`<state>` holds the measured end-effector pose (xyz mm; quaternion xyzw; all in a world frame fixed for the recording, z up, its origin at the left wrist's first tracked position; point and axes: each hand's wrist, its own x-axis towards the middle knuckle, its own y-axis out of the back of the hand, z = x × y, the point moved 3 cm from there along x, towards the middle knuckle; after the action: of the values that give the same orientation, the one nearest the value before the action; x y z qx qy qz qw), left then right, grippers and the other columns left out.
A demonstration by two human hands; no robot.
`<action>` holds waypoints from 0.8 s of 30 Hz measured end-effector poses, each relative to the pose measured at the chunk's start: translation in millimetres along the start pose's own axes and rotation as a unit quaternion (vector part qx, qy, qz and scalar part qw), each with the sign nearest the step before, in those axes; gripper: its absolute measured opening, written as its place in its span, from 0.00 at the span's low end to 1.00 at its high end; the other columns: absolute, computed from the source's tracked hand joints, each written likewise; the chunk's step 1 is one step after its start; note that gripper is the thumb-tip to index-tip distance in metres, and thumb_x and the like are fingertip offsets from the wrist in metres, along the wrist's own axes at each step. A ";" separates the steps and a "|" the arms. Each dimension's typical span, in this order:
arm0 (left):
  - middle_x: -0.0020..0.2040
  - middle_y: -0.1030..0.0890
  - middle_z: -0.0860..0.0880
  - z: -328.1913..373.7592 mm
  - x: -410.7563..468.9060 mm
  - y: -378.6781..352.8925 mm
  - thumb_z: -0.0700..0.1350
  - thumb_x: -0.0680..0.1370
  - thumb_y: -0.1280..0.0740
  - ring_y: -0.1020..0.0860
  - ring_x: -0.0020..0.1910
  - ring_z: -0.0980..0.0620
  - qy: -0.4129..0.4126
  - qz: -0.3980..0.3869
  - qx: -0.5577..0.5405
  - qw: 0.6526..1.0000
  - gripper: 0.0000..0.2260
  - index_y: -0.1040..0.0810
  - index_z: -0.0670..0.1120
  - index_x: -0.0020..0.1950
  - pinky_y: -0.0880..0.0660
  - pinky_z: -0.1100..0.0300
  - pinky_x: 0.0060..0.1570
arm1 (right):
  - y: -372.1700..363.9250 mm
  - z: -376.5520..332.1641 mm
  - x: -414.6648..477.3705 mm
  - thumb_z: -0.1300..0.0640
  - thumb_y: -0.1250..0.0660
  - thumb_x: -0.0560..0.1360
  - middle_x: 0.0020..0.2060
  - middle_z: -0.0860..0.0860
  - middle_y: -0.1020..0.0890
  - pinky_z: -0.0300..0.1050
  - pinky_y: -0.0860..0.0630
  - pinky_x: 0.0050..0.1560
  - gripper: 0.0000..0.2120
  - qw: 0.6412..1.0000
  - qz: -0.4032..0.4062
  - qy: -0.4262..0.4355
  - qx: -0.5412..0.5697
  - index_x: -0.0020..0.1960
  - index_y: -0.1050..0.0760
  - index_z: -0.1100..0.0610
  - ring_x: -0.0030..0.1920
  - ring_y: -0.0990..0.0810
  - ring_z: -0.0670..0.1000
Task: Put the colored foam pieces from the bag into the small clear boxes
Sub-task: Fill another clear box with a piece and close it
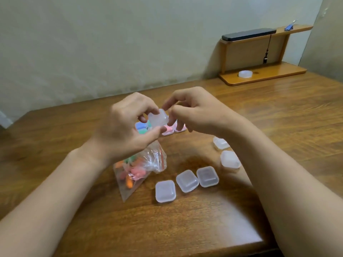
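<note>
My left hand [126, 125] and my right hand [194, 110] both pinch one small clear box [158, 118], held above the table's middle. Below my left wrist lies a clear zip bag [138, 169] with orange, pink and green foam pieces inside. Several closed clear boxes lie on the table: three in a row [186, 181] near the bag and two more [230, 159] by my right forearm. Behind my hands sit boxes with colored foam in them, blue and green [142, 126] and pink [168, 131], partly hidden by my fingers.
The wooden table [278, 115] ends at a front edge near me. A small wooden shelf [259, 75] stands at the back right with a dark flat device [248, 34] on top and a round clear lid [245, 74] on its base. A wall is behind.
</note>
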<state>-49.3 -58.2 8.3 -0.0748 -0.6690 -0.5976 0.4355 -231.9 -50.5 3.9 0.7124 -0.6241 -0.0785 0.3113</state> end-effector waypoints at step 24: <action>0.48 0.15 0.47 -22.6 -43.4 -10.2 0.39 0.75 0.27 0.16 0.48 0.50 0.159 0.110 -0.232 0.953 0.06 0.16 0.40 0.51 0.20 0.58 0.50 | -25.8 -4.2 -0.2 0.66 0.29 0.75 0.43 0.62 0.17 0.52 0.16 0.44 0.06 0.989 -0.016 0.062 0.134 0.52 0.20 0.62 0.41 0.17 0.55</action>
<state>-18.0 -62.2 -30.5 -0.1508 -0.4222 -0.6889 0.5696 -208.2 -48.2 -6.8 0.7608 -0.5974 0.0448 0.2497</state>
